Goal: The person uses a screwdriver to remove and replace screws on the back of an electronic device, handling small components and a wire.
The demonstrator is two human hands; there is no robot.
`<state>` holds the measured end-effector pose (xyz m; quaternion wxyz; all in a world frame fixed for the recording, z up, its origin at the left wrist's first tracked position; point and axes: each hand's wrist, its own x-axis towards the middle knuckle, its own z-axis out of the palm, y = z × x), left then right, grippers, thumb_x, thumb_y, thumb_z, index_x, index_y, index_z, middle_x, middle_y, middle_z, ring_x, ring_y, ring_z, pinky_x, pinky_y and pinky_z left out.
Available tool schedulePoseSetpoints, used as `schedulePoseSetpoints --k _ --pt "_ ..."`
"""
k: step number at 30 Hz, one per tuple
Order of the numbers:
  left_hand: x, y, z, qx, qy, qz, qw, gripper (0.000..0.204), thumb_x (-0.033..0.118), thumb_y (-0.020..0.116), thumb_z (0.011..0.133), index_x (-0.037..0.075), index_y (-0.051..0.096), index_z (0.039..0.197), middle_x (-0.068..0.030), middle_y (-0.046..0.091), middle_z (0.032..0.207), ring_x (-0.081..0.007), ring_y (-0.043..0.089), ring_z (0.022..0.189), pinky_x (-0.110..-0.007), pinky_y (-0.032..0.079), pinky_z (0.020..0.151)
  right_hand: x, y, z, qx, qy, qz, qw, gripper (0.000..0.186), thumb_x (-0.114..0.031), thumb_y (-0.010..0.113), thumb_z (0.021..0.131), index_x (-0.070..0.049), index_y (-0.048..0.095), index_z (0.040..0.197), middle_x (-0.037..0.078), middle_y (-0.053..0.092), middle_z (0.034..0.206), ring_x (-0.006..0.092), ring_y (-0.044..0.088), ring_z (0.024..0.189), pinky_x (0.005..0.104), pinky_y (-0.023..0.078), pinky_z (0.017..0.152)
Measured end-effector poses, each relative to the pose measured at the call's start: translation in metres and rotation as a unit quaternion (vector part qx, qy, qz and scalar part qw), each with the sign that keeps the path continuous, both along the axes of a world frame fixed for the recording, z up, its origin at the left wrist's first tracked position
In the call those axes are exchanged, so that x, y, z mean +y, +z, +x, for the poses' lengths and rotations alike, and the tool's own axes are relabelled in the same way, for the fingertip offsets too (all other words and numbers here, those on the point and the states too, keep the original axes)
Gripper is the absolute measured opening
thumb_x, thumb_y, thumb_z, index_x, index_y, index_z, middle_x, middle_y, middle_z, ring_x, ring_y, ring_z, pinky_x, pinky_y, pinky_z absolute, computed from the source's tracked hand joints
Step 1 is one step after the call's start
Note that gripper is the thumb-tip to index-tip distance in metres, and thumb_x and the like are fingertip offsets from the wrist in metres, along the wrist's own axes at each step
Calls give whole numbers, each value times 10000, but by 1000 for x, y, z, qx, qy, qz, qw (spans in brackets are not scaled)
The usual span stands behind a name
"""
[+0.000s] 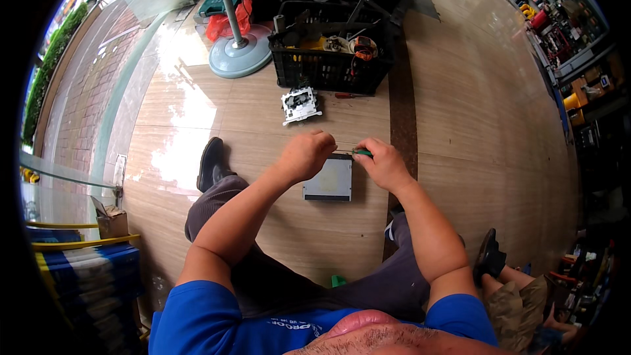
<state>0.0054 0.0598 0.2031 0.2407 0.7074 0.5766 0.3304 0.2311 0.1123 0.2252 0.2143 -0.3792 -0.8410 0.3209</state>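
My right hand is closed around the green handle of a screwdriver. The thin shaft points left, toward my left hand. The fingertips of that hand are pinched together by the screwdriver's tip; whatever they hold is too small to make out. Just below both hands a flat silver metal box, with a dark strip along its near edge, lies on the floor. Farther off sits a white frame with a black mechanism in it.
Behind the white frame stands a black plastic crate full of tools, with a red-handled tool before it. A fan's round base is left of the crate. Crowded shelves line the right. Another person's legs show at lower right.
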Motion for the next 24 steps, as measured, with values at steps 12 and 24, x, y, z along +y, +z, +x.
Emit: schedulePoseSetpoints --k 12,24 --pt "-1 -8 6 12 -40 11 999 128 181 646 908 55 666 912 -158 662 893 -390 645 818 -461 519 718 -2 -2 -3 13 17 4 1000 180 -121 700 846 -10 633 971 180 656 954 377 636 908 419 515 782" --pt "-1 -8 6 17 -38 13 999 131 181 658 902 51 669 894 -160 660 880 -392 642 807 -458 515 715 -3 -2 -3 7 18 2 1000 176 -125 696 854 -17 634 979 176 657 951 371 639 901 420 515 778"
